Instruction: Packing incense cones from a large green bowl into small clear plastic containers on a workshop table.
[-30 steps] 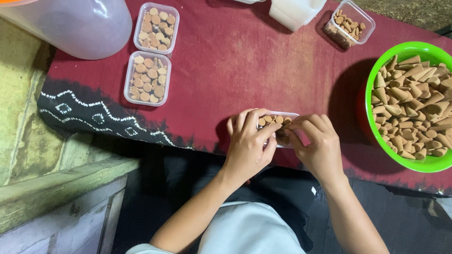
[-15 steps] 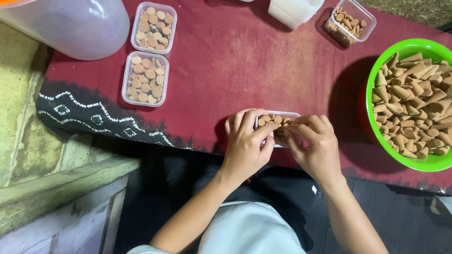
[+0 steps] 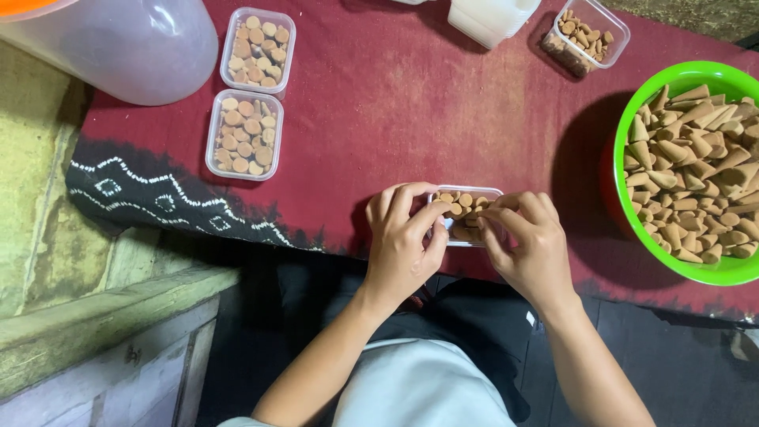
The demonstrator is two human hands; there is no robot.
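A small clear plastic box [image 3: 465, 192] partly filled with upright brown cones sits near the front edge of the dark red cloth [image 3: 411, 103]. My left hand [image 3: 403, 241] grips its left end, fingers curled over the rim. My right hand [image 3: 528, 241] covers the box's right end, with its fingertips among the cones inside; I cannot tell whether they pinch a cone. A green bowl [image 3: 632, 229] heaped with loose brown cones stands to the right.
Two filled clear boxes [image 3: 257, 47] [image 3: 243, 134] lie at the left of the cloth. Another cone box [image 3: 587, 33] and a white container [image 3: 490, 17] stand at the back. A large translucent jar [image 3: 118, 43] lies at the far left, beside a low wall [image 3: 47, 237].
Both hands stay on the small box; fingers shift slightly over the cones. Nothing else has moved.
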